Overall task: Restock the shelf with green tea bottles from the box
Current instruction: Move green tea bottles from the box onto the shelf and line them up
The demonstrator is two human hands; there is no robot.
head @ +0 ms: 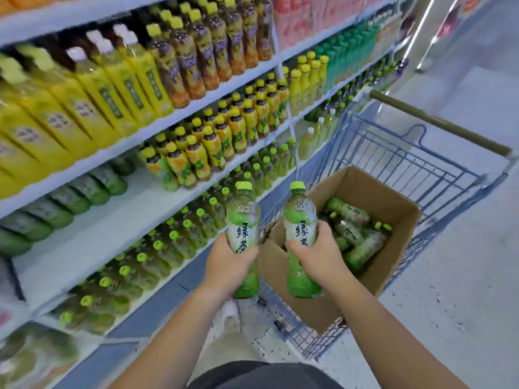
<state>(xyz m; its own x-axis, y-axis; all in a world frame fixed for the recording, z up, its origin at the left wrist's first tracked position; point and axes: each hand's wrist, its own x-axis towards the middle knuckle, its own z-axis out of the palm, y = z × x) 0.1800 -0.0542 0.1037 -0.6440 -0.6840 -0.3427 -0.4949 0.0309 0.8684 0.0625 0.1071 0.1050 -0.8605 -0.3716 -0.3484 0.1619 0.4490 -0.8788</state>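
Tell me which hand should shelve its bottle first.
Left. The left hand grips the left bottle next to the shelf front, while the right hand holds the right bottle by the box, farther from the shelf.

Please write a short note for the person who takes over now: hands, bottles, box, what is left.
Left hand grips one green tea bottle upright; right hand grips a second bottle above the box in the cart.
More bottles lie in the box.
Shelf row already holds many green tea bottles.
Left: shelve these two, then empty the box.
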